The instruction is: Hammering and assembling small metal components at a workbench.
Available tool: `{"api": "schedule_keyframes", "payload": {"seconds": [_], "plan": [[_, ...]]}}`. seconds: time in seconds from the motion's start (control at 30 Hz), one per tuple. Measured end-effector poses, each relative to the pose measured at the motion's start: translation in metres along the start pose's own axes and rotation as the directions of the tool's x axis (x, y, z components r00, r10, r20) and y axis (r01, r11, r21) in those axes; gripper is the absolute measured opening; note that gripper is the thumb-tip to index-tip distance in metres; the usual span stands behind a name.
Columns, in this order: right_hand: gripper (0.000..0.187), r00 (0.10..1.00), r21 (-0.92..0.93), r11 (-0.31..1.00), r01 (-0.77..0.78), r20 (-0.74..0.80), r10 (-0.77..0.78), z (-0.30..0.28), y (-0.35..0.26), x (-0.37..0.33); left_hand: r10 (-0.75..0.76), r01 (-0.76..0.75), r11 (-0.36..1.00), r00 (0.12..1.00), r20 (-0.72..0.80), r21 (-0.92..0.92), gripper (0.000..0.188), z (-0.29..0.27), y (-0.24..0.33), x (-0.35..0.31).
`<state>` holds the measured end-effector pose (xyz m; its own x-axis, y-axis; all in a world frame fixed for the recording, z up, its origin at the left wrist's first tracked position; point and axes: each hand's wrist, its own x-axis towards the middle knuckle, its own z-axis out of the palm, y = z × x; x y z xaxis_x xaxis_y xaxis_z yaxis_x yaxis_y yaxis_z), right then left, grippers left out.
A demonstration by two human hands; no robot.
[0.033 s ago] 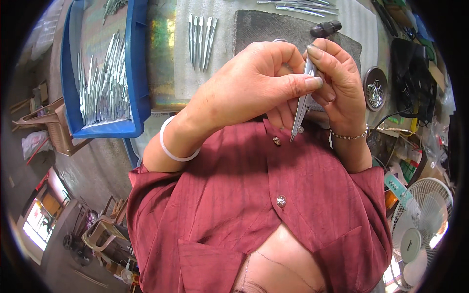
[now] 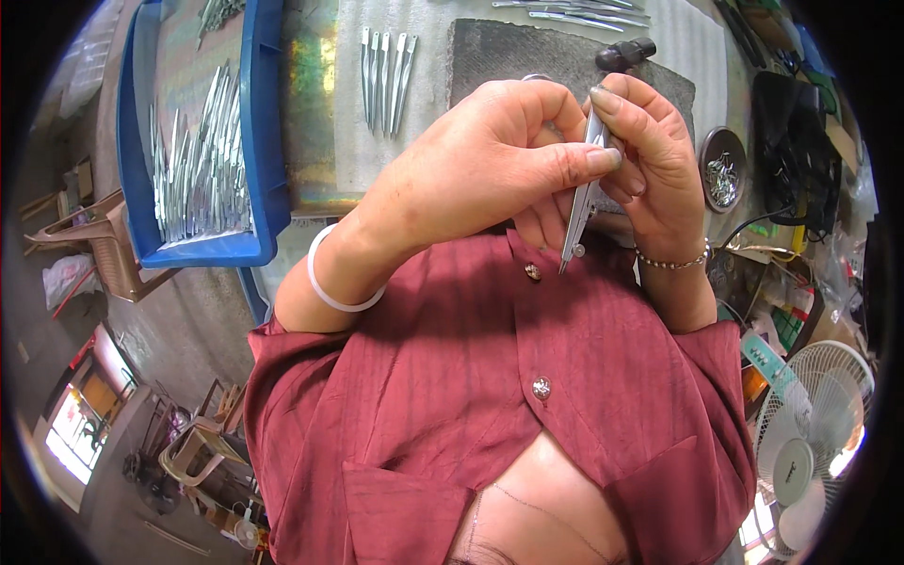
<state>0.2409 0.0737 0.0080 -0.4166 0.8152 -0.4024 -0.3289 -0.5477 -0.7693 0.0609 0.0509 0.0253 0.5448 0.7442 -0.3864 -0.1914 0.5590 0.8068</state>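
Observation:
Above my chest, both hands hold a slender silver metal piece (image 2: pixel 578 222) that looks like a drawing compass, tilted with its pointed end down. A small round knob sits near that tip. My left hand (image 2: pixel 504 155) presses its thumb across the upper part, its other fingers curled behind. At the top end, my right hand (image 2: pixel 654 137) pinches the piece between thumb and fingers, which cover some of it. Beyond my left hand, several flat tapered metal strips (image 2: pixel 386 83) lie side by side on a pale sheet. A black-headed hammer (image 2: pixel 625 55) rests just past my right hand.
A blue tray (image 2: pixel 268 141) at the left holds many similar metal strips. Under the hammer lies a dark grey mat (image 2: pixel 490 56); more strips (image 2: pixel 589 11) lie at the far edge. At right are a round dish (image 2: pixel 708 151) of small metal parts and a white fan (image 2: pixel 800 452).

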Motion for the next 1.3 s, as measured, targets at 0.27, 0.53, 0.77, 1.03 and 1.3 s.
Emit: {"api": "schedule_keyframes", "payload": {"seconds": [0.27, 0.53, 0.77, 1.03, 1.3], "plan": [[0.01, 0.999, 0.039, 0.999, -0.017, -0.033, 0.018, -0.006, 0.0, -0.004, -0.065, 0.065, 0.998, 0.998, -0.004, -0.028, 0.021, 0.009, 0.007, 0.001], [0.01, 1.0, 0.081, 0.997, -0.012, -0.016, 0.013, -0.009, 0.0, -0.006, -0.079, 0.079, 0.995, 0.997, 0.014, -0.056, 0.023, 0.012, 0.009, 0.003], [0.011, 1.0, 0.091, 0.996, 0.017, -0.026, -0.015, -0.014, -0.001, -0.005, -0.097, 0.098, 0.994, 0.995, 0.029, -0.046, 0.023, 0.014, 0.013, 0.011], [0.015, 0.966, -0.216, 0.949, 0.232, -0.062, -0.25, -0.036, -0.04, -0.007, 0.013, -0.012, 0.997, 1.0, -0.011, 0.071, 0.014, 0.016, 0.011, 0.014], [0.019, 0.849, -0.861, 0.509, 0.023, -0.252, -0.464, -0.174, -0.109, 0.045, 0.257, -0.318, 0.931, 0.92, -0.296, -0.178, 0.014, 0.01, 0.001, 0.0]]}}
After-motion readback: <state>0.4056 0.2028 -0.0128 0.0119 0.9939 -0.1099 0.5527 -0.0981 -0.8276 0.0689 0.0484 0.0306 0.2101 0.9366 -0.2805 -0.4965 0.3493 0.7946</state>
